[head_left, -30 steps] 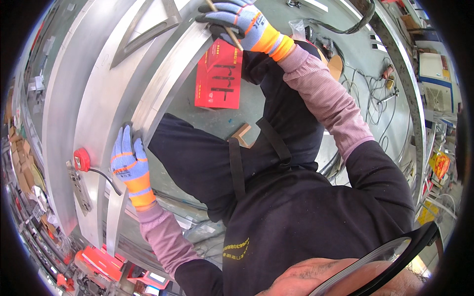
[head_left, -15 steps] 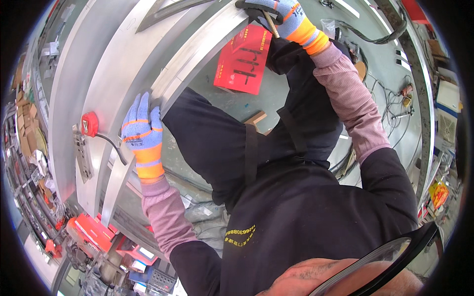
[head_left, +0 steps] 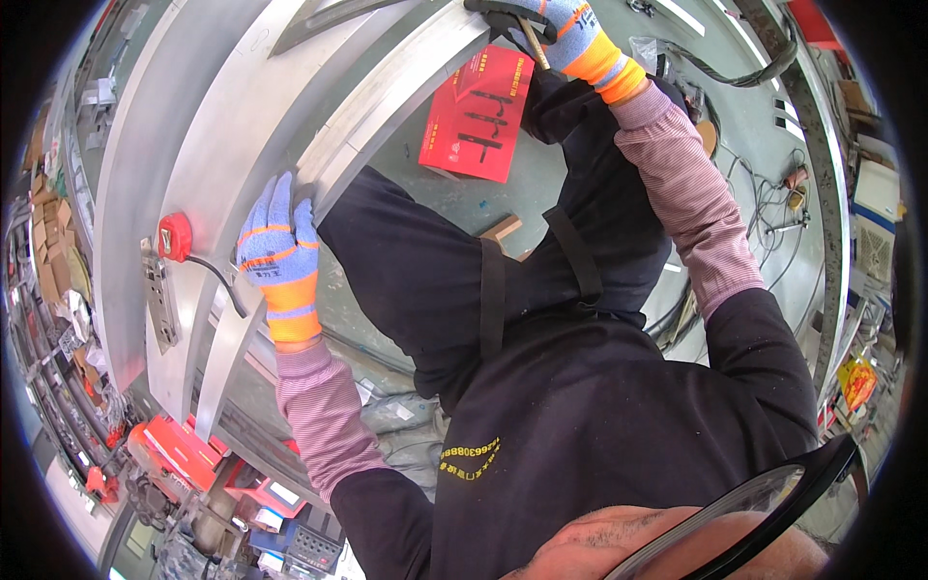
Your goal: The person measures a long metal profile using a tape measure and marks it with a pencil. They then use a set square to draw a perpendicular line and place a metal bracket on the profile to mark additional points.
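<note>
A long silver metal profile (head_left: 391, 92) runs from the upper middle down toward my left hand. My left hand (head_left: 278, 237), in a blue and orange work glove, lies over this profile, fingers stretched along it and thumb apart. At the profile's far end is my right hand (head_left: 565, 39), gloved the same way with dark fingertips. Its fingers are closed round a thin tan pencil-like stick (head_left: 533, 43), and they touch the profile. Left of my left hand, a red tape measure (head_left: 175, 237) rests near a slotted metal strip (head_left: 159, 302) on a wider metal profile (head_left: 217, 135).
A red cardboard box (head_left: 478, 126) stands on the floor beyond my legs, with a small wood block (head_left: 500, 230) nearer. Loose cables (head_left: 764, 208) lie at the right. Red cases (head_left: 179, 449) and tools fill the lower left. Another dark metal bar (head_left: 333, 17) crosses the profiles at the top.
</note>
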